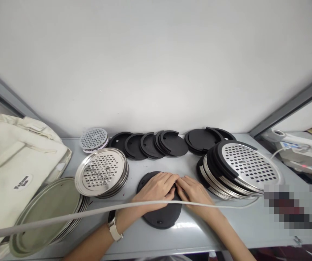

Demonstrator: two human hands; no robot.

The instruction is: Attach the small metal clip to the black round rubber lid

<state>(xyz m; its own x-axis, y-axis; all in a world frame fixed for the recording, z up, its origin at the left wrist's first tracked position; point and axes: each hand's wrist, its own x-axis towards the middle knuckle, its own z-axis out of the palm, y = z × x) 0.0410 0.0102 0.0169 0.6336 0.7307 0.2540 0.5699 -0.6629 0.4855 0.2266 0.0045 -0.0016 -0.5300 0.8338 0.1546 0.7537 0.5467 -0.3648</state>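
Observation:
In the head view, a black round disc (pixel 163 216) with small holes near its rim lies on the grey table in front of me. My left hand (pixel 156 187) rests over it, fingers curled and pressing near its upper right part. From the other side my right hand (pixel 195 191) grips the disc's right edge, its bent fingertips meeting those of the left. Whatever is between the fingertips is hidden. A pale cable (pixel 90 213) crosses the view over both forearms.
Left of the hands are a stack of metal grater discs (pixel 101 172), green round plates (pixel 49 214) and a cream bag (pixel 14 159). Black discs (pixel 175 144) line the wall, beside white perforated discs (pixel 94 139). Metal and black discs (pixel 250 165) are piled right, near a white handheld device (pixel 289 137).

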